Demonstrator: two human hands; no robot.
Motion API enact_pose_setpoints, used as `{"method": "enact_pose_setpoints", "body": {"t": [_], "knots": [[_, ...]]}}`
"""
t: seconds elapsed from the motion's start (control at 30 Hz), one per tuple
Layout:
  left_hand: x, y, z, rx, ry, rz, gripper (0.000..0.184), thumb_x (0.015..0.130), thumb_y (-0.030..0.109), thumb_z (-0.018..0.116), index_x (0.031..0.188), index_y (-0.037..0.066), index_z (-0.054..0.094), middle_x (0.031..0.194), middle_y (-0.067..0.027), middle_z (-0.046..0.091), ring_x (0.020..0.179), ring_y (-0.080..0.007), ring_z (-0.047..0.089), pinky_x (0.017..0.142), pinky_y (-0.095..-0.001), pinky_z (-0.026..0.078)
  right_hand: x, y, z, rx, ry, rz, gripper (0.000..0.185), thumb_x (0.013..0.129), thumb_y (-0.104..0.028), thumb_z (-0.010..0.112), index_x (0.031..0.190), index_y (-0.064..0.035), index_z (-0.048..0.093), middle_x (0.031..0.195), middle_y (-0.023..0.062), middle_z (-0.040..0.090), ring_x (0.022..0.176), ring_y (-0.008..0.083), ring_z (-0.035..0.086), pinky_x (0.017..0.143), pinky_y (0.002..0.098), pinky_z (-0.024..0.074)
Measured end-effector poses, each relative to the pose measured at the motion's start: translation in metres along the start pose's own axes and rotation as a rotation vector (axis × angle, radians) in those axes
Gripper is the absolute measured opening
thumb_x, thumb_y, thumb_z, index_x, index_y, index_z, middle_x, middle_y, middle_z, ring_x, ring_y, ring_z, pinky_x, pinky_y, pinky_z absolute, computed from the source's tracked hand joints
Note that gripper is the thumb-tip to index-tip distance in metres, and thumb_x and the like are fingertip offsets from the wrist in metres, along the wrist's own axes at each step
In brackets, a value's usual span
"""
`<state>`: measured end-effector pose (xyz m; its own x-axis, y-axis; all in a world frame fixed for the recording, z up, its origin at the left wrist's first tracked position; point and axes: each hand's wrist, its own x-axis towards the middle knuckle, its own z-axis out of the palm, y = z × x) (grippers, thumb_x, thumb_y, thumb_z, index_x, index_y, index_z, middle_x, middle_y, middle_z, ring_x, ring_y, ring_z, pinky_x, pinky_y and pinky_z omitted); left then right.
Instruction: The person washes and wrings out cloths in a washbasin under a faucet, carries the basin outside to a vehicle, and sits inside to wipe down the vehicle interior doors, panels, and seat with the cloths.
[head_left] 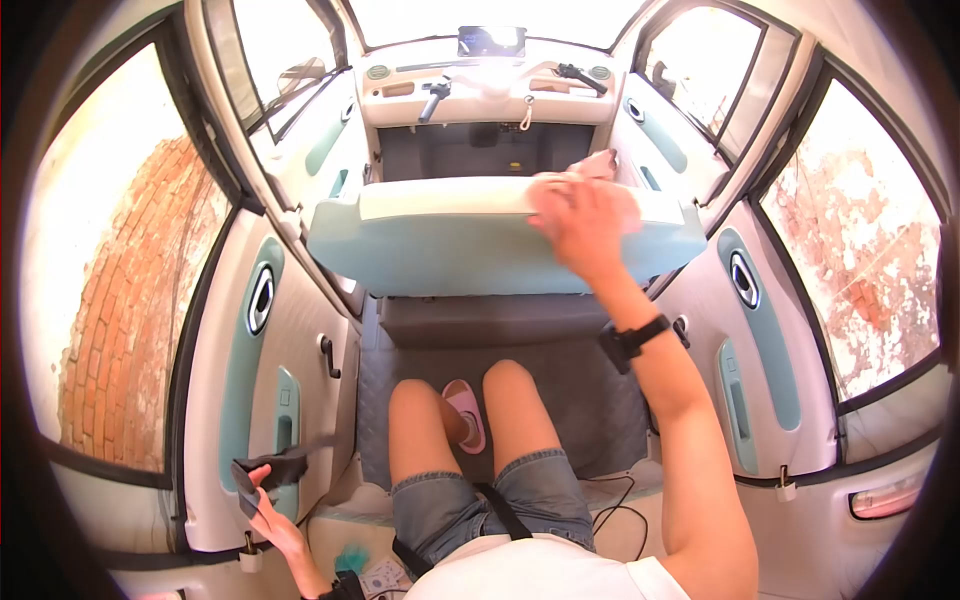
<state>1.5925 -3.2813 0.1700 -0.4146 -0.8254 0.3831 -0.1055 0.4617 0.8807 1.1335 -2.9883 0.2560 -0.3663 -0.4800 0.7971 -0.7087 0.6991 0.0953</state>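
Observation:
My right hand [583, 230] is pressing a pink cloth [622, 208] against the top of the front seat's backrest [430, 240], which is pale blue with a cream upper edge. The fingers are curled over the cloth, and a black band circles that wrist. Low on the left, beside the door panel, my left hand [270, 515] grips a dark, strap-like black piece [285, 467]. Its exact kind is not clear, and its thin end is blurred.
I sit in the rear of a small vehicle cabin. Ahead are handlebar grips [434, 100] and a display screen [491, 41]. Doors with window cranks [330, 357] flank me. A black cable [615, 510] and a teal item [352, 558] lie on the seat.

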Motion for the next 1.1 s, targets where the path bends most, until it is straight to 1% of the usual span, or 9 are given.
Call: {"method": "enact_pose_setpoints", "body": {"t": [0.17,0.33,0.4,0.57,0.7,0.83,0.9,0.97,1.1], "knots": [[0.006,0.011,0.033,-0.149,-0.078,-0.112,0.032,0.088,0.014,0.034,0.102,-0.005,0.056,0.098,-0.0109,0.058,0.094,-0.0206,0.052,0.089,-0.0327,0.038,0.036,-0.055,0.041,-0.043,0.13,-0.178,0.03,0.071,-0.044,0.061,0.092,-0.0222,0.058,0.104,0.01,0.052,0.097,0.0293,0.052,0.074,0.0434,0.044],[0.014,0.049,0.09,-0.103,-0.098,0.027,0.03,0.088,0.013,0.038,0.099,-0.005,0.059,0.1,-0.011,0.06,0.096,-0.0207,0.053,0.093,-0.0317,0.035,0.073,-0.144,0.08,0.152,0.101,-0.171,0.034,0.068,-0.041,0.066,0.097,-0.0236,0.061,0.11,0.0115,0.053,0.097,0.033,0.054,0.079,0.0468,0.0444],[0.013,0.067,0.108,-0.163,-0.115,0.06,0.031,0.088,0.013,0.037,0.1,-0.006,0.059,0.101,-0.0116,0.061,0.098,-0.021,0.053,0.094,-0.0319,0.034,0.082,-0.15,0.066,0.164,-0.094,-0.281,0.031,0.068,-0.038,0.065,0.095,-0.0219,0.061,0.11,0.0143,0.053,0.096,0.0341,0.055,0.079,0.047,0.0447],[0.009,0.087,0.11,-0.181,-0.125,0.058,0.035,0.09,0.015,0.035,0.102,-0.008,0.058,0.103,-0.013,0.06,0.102,-0.0205,0.053,0.097,-0.0313,0.032,0.054,-0.11,0.084,0.169,0.036,-0.266,0.03,0.074,-0.03,0.057,0.103,-0.0214,0.061,0.114,0.0166,0.053,0.103,0.0376,0.052,0.086,0.0476,0.0404],[0.034,0.05,0.087,-0.308,-0.291,0.107,0.036,0.091,0.014,0.033,0.105,-0.008,0.057,0.105,-0.0131,0.06,0.101,-0.0199,0.053,0.096,-0.0313,0.034,0.007,-0.015,0.027,0.078,0.076,-0.181,0.039,0.072,-0.029,0.057,0.108,-0.0148,0.057,0.109,0.0104,0.052,0.102,0.0311,0.049,0.091,0.0402,0.0391],[0.043,0.077,0.111,-0.159,-0.312,0.167,0.031,0.088,0.013,0.035,0.1,-0.004,0.057,0.095,-0.0105,0.06,0.093,-0.0195,0.054,0.088,-0.032,0.038,-0.031,0.05,-0.05,0.227,-0.041,-0.103,0.066,0.049,-0.021,0.076,0.112,-0.015,0.055,0.111,0.0051,0.049,0.107,0.0265,0.046,0.096,0.0348,0.037],[0.05,0.108,0.128,-0.134,-0.395,0.252,0.029,0.09,0.013,0.036,0.101,-0.004,0.057,0.093,-0.0099,0.06,0.091,-0.0188,0.053,0.086,-0.0318,0.039,-0.052,0.073,-0.062,-0.062,-0.007,0.01,0.077,0.039,-0.014,0.08,0.112,-0.0123,0.055,0.112,0.0055,0.048,0.109,0.0267,0.045,0.097,0.0347,0.0363],[0.055,0.136,0.144,-0.075,-0.511,0.365,0.027,0.091,0.011,0.037,0.103,-0.002,0.056,0.093,-0.0093,0.06,0.091,-0.0186,0.054,0.086,-0.0312,0.039,-0.065,0.097,-0.069,-0.215,-0.046,0.166,0.035,0.066,-0.016,0.062,0.1,-0.0073,0.057,0.106,0.0089,0.05,0.103,0.0268,0.048,0.09,0.0359,0.0422],[0.068,0.183,0.17,-0.078,-0.631,0.49,0.025,0.093,0.013,0.04,0.106,0.001,0.057,0.093,-0.0063,0.059,0.088,-0.0151,0.053,0.082,-0.028,0.037,-0.081,0.114,-0.092,-0.308,-0.084,0.338,0.029,0.075,-0.02,0.059,0.1,-0.0059,0.057,0.102,0.0111,0.051,0.102,0.0268,0.049,0.088,0.036,0.043]]}}
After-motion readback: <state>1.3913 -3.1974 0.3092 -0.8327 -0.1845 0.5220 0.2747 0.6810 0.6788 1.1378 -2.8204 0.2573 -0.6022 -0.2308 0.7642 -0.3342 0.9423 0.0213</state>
